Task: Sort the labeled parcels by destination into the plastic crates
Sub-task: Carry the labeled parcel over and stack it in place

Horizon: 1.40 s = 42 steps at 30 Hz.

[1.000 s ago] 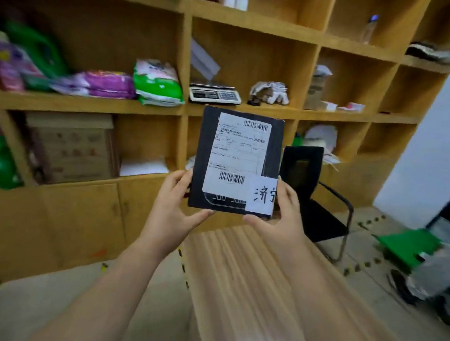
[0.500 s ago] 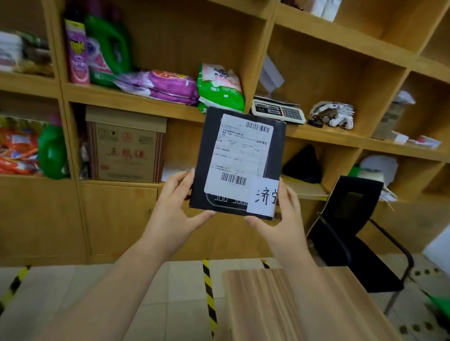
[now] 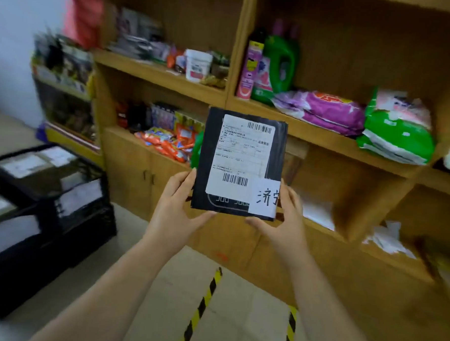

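Note:
I hold a flat black parcel upright in front of me, its white shipping label and a handwritten destination sticker facing me. My left hand grips its lower left edge, thumb under the bottom. My right hand grips the lower right corner the same way. Black plastic crates stand on the floor at the left, and labelled parcels lie in them.
A wooden shelf unit fills the wall ahead, stocked with detergent bottles, bags and snack packets. Yellow-black tape stripes run across the tiled floor below my arms. A rack of goods stands at the far left.
My view has swung left: the wooden table and black chair have left the frame and the black crates have come in. The parcel stays held the same way in both hands.

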Motion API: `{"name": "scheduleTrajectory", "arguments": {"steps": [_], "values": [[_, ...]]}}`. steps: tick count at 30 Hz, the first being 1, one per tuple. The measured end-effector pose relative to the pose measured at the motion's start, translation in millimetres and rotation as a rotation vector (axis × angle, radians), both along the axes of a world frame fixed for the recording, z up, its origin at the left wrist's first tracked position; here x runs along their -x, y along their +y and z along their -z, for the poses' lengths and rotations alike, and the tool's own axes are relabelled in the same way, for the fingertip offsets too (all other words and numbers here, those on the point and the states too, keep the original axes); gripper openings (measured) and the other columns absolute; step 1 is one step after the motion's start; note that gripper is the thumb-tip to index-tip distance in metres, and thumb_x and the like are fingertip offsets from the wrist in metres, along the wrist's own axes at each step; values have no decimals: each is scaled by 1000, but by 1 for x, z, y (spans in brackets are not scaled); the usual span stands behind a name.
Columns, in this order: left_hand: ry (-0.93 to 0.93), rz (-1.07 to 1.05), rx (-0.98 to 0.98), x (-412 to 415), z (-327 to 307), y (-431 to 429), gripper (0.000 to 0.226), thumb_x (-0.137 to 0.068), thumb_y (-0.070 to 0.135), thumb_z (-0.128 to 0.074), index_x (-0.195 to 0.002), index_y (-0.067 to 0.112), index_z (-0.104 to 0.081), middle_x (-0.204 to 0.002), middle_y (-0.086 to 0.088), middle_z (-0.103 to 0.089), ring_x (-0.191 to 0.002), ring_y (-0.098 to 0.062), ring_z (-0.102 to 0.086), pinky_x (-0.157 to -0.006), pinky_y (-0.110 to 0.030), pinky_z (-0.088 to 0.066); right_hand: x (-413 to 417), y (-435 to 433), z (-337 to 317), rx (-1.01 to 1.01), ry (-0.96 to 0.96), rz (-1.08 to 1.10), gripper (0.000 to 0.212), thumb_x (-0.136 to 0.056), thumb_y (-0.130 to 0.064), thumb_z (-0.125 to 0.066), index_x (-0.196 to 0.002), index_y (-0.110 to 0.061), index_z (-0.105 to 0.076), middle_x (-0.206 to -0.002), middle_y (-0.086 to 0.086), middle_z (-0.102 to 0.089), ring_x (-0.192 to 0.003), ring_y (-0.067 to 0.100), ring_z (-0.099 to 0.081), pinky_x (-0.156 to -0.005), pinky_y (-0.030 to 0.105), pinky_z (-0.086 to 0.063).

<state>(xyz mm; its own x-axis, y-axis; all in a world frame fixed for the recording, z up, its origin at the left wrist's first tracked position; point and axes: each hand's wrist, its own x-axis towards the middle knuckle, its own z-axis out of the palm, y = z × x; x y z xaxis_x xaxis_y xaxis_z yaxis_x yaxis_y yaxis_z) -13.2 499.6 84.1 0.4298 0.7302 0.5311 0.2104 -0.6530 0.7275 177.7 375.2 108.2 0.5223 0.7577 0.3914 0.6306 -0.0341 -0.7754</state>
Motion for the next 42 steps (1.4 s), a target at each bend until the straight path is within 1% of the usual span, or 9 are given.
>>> {"name": "scheduleTrajectory", "arguments": {"steps": [3,9,14,18,23,29,33,36,42], "values": [[-7,-170,-25,31,-4,26,91,-77,26,-83,-153,27,-32,-135,16,-38,-119,10,-39,-103,-8,-34,9,60,-2,-30,2,-198,90,-73,-30,-88,-135,-57,-28,-137,-32,-27,-116,-21,-29,-96,2,-23],[11,-500,-67,79,-17,42,87,-75,22,-85,-149,19,-39,-127,16,-42,-114,9,-44,-98,-5,-37,39,153,-9,-35,8,-507,91,-73,-30,-88,-136,-53,-27,-139,-31,-20,-125,-15,-19,-109,19,-20],[75,-769,-54,124,-7,29,89,-73,26,-86,-149,19,-40,-130,16,-42,-115,-1,-47,-103,-20,-45,85,199,7,-32,86,-823,86,-76,-18,-86,-136,-46,-32,-133,-34,-24,-108,-29,-26,-83,-10,-22],[93,-908,-24,165,-6,9,86,-76,24,-83,-149,20,-38,-132,11,-44,-112,-3,-49,-98,-21,-50,137,225,17,-12,108,-1016,88,-75,-25,-87,-144,-42,-36,-124,-49,-20,-109,-36,-27,-86,-4,-29],[56,-1047,0,212,-10,5,86,-77,20,-82,-150,23,-36,-134,7,-44,-116,-10,-52,-98,-23,-51,200,257,12,-10,80,-1180,84,-76,-32,-86,-145,-39,-38,-136,-24,-36,-115,-23,-36,-85,-2,-35],[24,-1074,-17,246,-8,51,85,-78,20,-81,-149,25,-36,-130,12,-43,-115,-6,-51,-97,-18,-50,239,308,11,-10,65,-1199,84,-75,-33,-87,-143,-41,-39,-142,-16,-36,-125,-3,-40,-96,17,-42],[18,-982,-39,248,-4,108,84,-78,19,-82,-149,20,-37,-129,10,-43,-112,-2,-49,-99,-21,-49,228,343,2,-8,35,-1107,85,-76,-23,-87,-141,-41,-35,-129,-29,-31,-107,-35,-28,-81,-8,-30],[22,-908,-43,234,2,156,83,-77,23,-82,-148,23,-40,-131,13,-42,-115,-4,-49,-102,-27,-48,203,365,0,13,29,-999,86,-76,-21,-86,-144,-38,-35,-130,-29,-27,-103,-26,-30,-80,-11,-23],[17,-761,-2,181,12,229,88,-77,29,-82,-151,22,-36,-138,11,-42,-117,-10,-53,-103,-28,-48,141,395,-5,63,14,-809,90,-77,-29,-85,-149,-41,-31,-145,-23,-22,-121,-12,-18,-103,20,-22]]}}
